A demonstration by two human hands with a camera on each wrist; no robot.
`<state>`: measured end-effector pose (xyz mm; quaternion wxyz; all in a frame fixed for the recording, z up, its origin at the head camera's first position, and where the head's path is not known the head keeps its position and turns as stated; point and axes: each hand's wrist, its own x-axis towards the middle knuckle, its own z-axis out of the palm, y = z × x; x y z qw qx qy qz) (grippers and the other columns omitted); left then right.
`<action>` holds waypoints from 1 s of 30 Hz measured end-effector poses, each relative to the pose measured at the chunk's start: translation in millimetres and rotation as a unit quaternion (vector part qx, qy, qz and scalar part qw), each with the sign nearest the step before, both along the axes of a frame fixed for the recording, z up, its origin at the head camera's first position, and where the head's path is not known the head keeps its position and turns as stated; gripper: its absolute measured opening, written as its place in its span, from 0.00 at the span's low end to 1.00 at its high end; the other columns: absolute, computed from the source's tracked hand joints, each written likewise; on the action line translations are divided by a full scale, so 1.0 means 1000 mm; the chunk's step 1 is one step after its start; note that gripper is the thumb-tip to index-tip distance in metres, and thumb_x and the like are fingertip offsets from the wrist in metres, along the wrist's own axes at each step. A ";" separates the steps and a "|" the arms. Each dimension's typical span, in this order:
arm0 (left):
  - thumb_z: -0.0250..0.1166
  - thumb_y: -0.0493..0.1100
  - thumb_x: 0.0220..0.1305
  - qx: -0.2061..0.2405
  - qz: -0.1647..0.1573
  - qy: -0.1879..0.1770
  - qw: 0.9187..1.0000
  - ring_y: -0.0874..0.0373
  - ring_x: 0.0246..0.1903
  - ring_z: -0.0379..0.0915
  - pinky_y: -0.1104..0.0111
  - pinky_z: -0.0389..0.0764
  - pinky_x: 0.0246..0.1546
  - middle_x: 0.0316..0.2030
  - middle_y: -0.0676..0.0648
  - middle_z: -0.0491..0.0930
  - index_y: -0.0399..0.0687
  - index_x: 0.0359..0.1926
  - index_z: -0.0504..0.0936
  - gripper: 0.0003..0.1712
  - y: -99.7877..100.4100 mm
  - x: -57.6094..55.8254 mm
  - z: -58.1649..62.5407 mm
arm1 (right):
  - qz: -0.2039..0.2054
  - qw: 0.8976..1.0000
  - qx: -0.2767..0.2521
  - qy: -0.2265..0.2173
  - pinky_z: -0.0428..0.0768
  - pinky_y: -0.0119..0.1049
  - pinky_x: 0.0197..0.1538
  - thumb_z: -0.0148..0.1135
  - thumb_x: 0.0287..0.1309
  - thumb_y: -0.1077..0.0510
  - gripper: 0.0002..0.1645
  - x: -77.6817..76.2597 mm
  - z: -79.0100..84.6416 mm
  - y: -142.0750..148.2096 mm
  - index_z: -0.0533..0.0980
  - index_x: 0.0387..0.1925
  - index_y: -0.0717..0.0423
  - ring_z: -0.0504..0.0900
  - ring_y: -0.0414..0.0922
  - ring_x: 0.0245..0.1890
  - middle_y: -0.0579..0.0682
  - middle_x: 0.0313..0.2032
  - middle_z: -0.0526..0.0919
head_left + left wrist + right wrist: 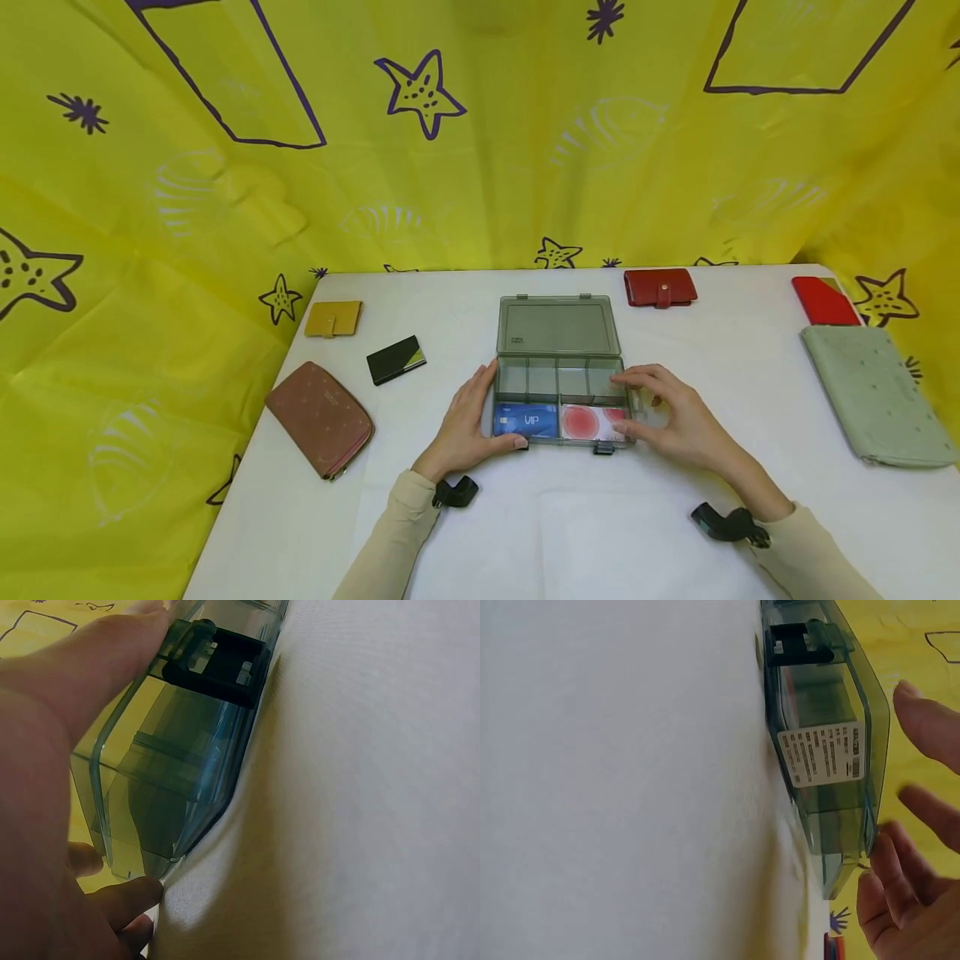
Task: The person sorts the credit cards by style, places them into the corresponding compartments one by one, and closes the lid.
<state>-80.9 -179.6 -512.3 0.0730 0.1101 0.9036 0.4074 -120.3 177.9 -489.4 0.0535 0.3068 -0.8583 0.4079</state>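
A translucent grey-green compartment box (pixel 540 379) lies on the white table with its lid (pixel 558 325) folded back. In its front compartments are a blue VIP card (pixel 528 421) and, right of it, a pink-and-white card (pixel 588 422) with a red circle. My left hand (pixel 468 429) holds the box's left end, thumb at the front edge by a latch and fingers along the side. Over the right end hovers my right hand (pixel 678 417), thumb and fingers spread, fingertips near the pink card and the back compartments. A printed label (pixel 825 754) shows on the box's side.
Left of the box lie a yellow card wallet (pixel 333 318), a black card case (pixel 395 360) and a brown zip wallet (pixel 322 419). A red snap wallet (pixel 660 287) is at the back; a red item (pixel 823 302) and a pale green pouch (pixel 873 396) lie far right.
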 end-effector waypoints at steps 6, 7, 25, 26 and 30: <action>0.81 0.62 0.54 -0.002 0.007 -0.001 1.000 0.43 0.85 0.41 0.38 0.50 0.81 0.85 0.43 0.49 0.62 0.87 0.43 0.71 0.000 -0.001 0.000 | 0.037 0.965 -0.158 -0.207 0.73 0.17 0.63 0.73 0.63 0.68 0.58 -0.022 -0.008 0.011 0.49 0.84 0.61 0.72 0.29 0.68 0.68 0.78 0.60; 0.81 0.62 0.54 -0.001 0.007 -0.002 1.000 0.43 0.85 0.41 0.38 0.50 0.81 0.85 0.44 0.49 0.62 0.87 0.43 0.71 0.000 -0.001 -0.001 | 0.068 0.942 -0.214 -0.251 0.73 0.19 0.66 0.67 0.66 0.71 0.57 -0.027 -0.012 0.014 0.43 0.85 0.63 0.71 0.29 0.70 0.66 0.79 0.59; 0.67 0.79 0.60 -0.002 -0.016 0.020 1.000 0.40 0.84 0.43 0.37 0.52 0.80 0.85 0.41 0.49 0.58 0.87 0.43 0.69 -0.003 0.001 0.000 | 0.136 0.838 -0.323 -0.417 0.70 0.24 0.72 0.55 0.61 0.82 0.60 -0.049 -0.026 0.014 0.34 0.85 0.63 0.71 0.27 0.71 0.58 0.83 0.49; 0.60 0.81 0.65 -0.001 -0.022 0.029 0.999 0.39 0.84 0.43 0.37 0.51 0.80 0.85 0.40 0.49 0.56 0.87 0.43 0.65 -0.004 0.001 -0.001 | 0.136 0.839 -0.324 -0.415 0.69 0.24 0.72 0.55 0.60 0.82 0.61 -0.049 -0.026 0.014 0.35 0.85 0.62 0.71 0.27 0.72 0.58 0.83 0.48; 0.24 0.76 0.78 0.025 -0.037 0.057 0.997 0.37 0.83 0.46 0.40 0.47 0.81 0.83 0.36 0.54 0.42 0.86 0.44 0.54 -0.005 0.002 -0.001 | 0.143 0.843 -0.330 -0.400 0.68 0.25 0.73 0.54 0.61 0.82 0.60 -0.049 -0.029 0.014 0.38 0.86 0.60 0.70 0.27 0.73 0.48 0.81 0.54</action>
